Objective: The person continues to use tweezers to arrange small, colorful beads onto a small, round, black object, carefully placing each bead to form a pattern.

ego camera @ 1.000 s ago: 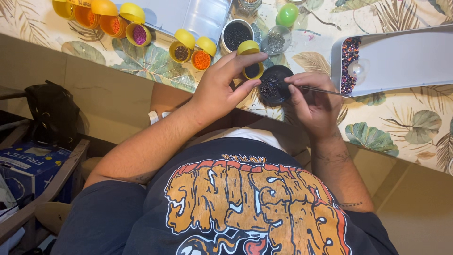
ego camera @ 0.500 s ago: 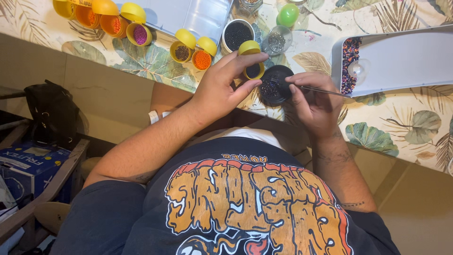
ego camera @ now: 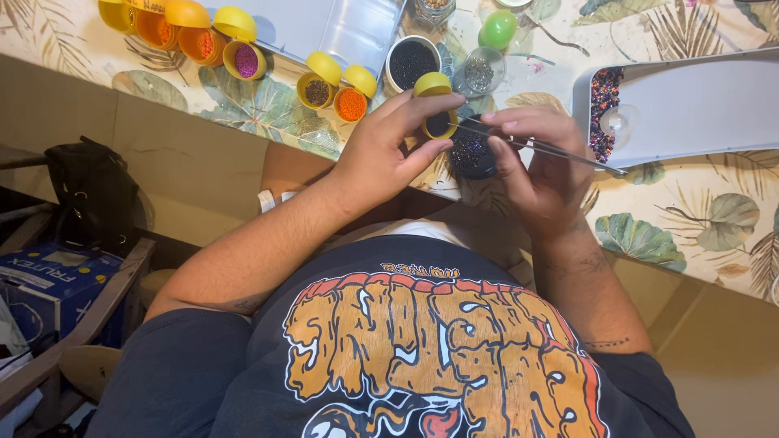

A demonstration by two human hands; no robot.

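Pinching a small yellow plastic capsule cup [ego camera: 436, 113] of dark beads, the left hand [ego camera: 389, 154] steadies it while the right hand [ego camera: 535, 158] grips a thin metal needle [ego camera: 552, 150] beside the partly beaded dark round piece [ego camera: 471, 154], seemingly mid-work.

We count two hands at work, a left hand [ego camera: 385, 154] and a right hand [ego camera: 540, 166], sharing one thin metal tool [ego camera: 544, 148] and one dark beaded piece [ego camera: 472, 154]. We see seven yellow and orange capsule cups [ego camera: 243, 58] of beads, though the far corner is cut off. We also count one round tub of black beads [ego camera: 412, 63], one clear cup [ego camera: 479, 73], one green capsule [ego camera: 497, 29] and one white tray [ego camera: 690, 105].
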